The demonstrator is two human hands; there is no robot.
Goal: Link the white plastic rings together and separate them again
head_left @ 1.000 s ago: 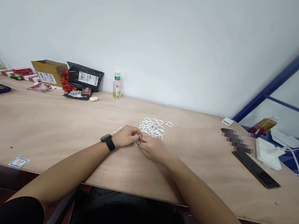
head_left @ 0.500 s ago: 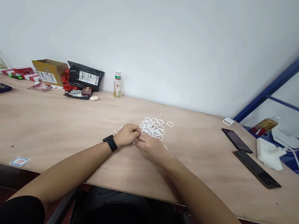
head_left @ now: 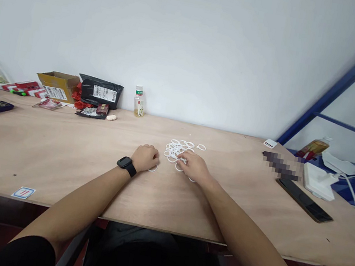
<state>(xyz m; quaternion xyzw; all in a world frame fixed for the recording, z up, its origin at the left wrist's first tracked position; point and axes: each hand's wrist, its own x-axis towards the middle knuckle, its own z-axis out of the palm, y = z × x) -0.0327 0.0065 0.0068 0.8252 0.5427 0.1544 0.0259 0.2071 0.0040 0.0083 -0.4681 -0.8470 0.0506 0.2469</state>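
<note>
A loose pile of white plastic rings [head_left: 175, 147] lies mid-table, each ring thin and round with a small tab. My left hand [head_left: 144, 158], wearing a black watch at the wrist, is closed just left of the pile. From beneath its curled fingers pokes one white ring [head_left: 154, 168]. At the pile's right front, my right hand [head_left: 195, 168] has its thumb and fingers pinched on a white ring, partly covering several others. A single ring [head_left: 201, 147] lies apart behind the right hand.
At the back left stand a cardboard box [head_left: 57, 86], a black parcel bag [head_left: 100, 92] and a drink bottle [head_left: 139, 101]. To the right lie a phone [head_left: 305, 200] and a white power adapter [head_left: 319, 182] with a cable. A numbered label [head_left: 23, 192] sits at the front edge.
My hands have come apart. The right one has moved right onto the pile of rings, and the left has shifted slightly left, with a ring now showing under its fingers.
</note>
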